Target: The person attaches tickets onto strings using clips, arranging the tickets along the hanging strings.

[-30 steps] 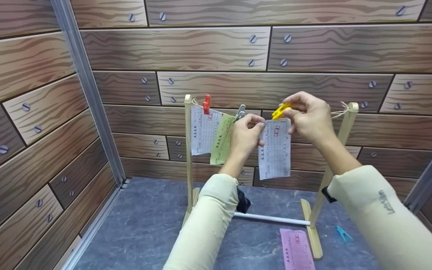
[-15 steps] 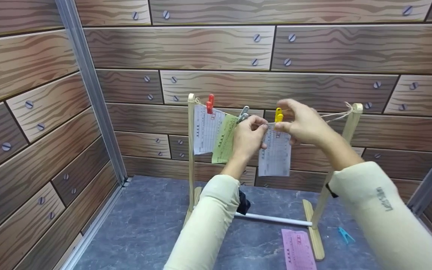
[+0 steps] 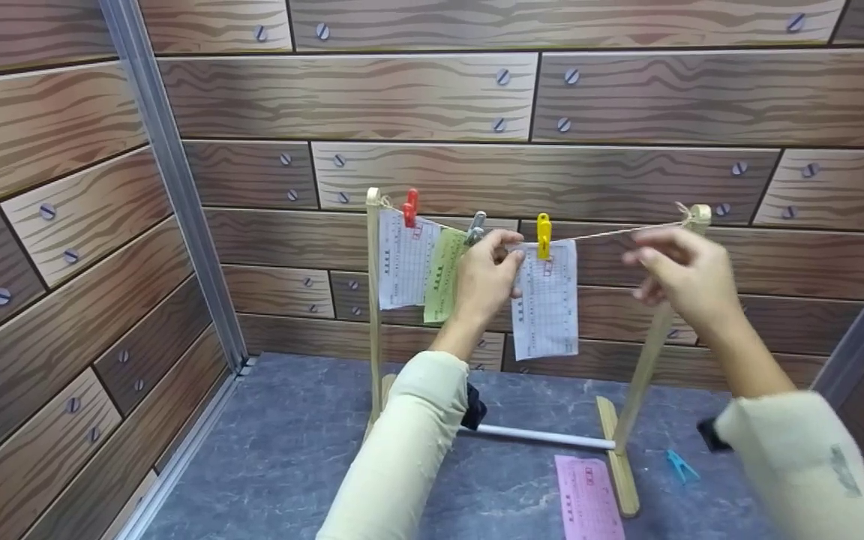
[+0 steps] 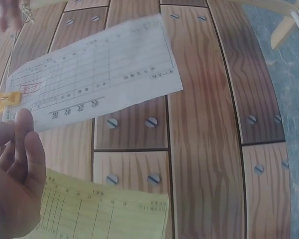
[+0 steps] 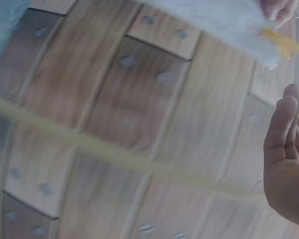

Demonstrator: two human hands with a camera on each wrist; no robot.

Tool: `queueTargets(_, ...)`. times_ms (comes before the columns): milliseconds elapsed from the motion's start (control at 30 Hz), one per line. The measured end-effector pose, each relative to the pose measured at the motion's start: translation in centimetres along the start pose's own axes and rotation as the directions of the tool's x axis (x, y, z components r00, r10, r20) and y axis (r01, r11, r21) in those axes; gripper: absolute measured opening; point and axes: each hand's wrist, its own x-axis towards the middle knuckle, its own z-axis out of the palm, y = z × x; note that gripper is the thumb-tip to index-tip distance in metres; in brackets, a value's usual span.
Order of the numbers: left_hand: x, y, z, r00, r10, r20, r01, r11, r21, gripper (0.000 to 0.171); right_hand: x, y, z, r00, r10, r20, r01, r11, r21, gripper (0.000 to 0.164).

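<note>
My left hand (image 3: 486, 277) pinches the upper left corner of a white printed slip (image 3: 546, 322) at the string (image 3: 612, 231). A yellow clothespin (image 3: 544, 238) stands upright over the slip's top edge, clamping it on the string. In the left wrist view, the thumb and fingers meet at the paper's edge, just beside the yellow clothespin (image 4: 5, 102). My right hand (image 3: 691, 277) is off to the right, in front of the right post, holding nothing, its fingers loosely bent. The right wrist view shows that hand (image 5: 289, 154) apart from the yellow clothespin (image 5: 284, 44).
Left on the string hang another white slip (image 3: 406, 262) under a red clothespin (image 3: 411, 208) and a green slip (image 3: 441, 281) by a grey clothespin (image 3: 477, 225). Wooden posts (image 3: 373, 300) bear the string. A pink slip (image 3: 588, 495) and blue clothespin (image 3: 681, 466) lie on the table.
My right hand has set the yellow clothespin upright on the white slip, let go of it and moved off to the right. My left hand has kept its pinch at the slip's corner.
</note>
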Motion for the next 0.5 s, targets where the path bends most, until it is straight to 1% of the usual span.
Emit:
queueTargets(67, -0.2, -0.2, -0.1, 0.999, 0.045, -0.013, -0.044, 0.995, 0.092, 0.031, -1.1, 1.8, -0.9, 0.998, 0.032, -0.058, -0.030, 0.999, 0.031, 0.014)
queueTargets(133, -0.5, -0.6, -0.2, 0.995, 0.098, -0.030, -0.090, 0.978, 0.187, 0.045, -2.2, 3.9, -1.7, 0.988, 0.094, -0.126, -0.089, 0.995, 0.042, 0.011)
queueTargets(200, -0.9, -1.1, -0.3, 0.988, 0.148, -0.049, -0.130, 0.956, 0.264, 0.056, -3.2, 6.2, -2.6, 0.967, 0.175, -0.185, -0.173, 0.984, 0.029, 0.009)
queueTargets(267, -1.3, -1.6, -0.2, 0.979, 0.192, -0.063, -0.164, 0.937, 0.308, 0.060, -4.4, 8.3, -3.6, 0.939, 0.262, -0.224, -0.273, 0.962, -0.021, 0.010)
queueTargets(333, -1.9, -2.1, 0.0, 0.972, 0.224, -0.065, -0.189, 0.922, 0.337, 0.057, -5.7, 10.4, -4.6, 0.914, 0.336, -0.225, -0.360, 0.930, -0.071, 0.012)
queueTargets(400, -2.5, -2.7, 0.2, 0.968, 0.244, -0.052, -0.211, 0.912, 0.350, 0.047, -7.0, 12.3, -5.4, 0.894, 0.394, -0.214, -0.428, 0.893, -0.143, 0.018)
queueTargets(500, -3.5, -3.8, 0.6, 0.968, 0.249, -0.026, -0.226, 0.914, 0.336, 0.029, -9.1, 15.0, -6.1, 0.872, 0.458, -0.175, -0.489, 0.836, -0.249, 0.028)
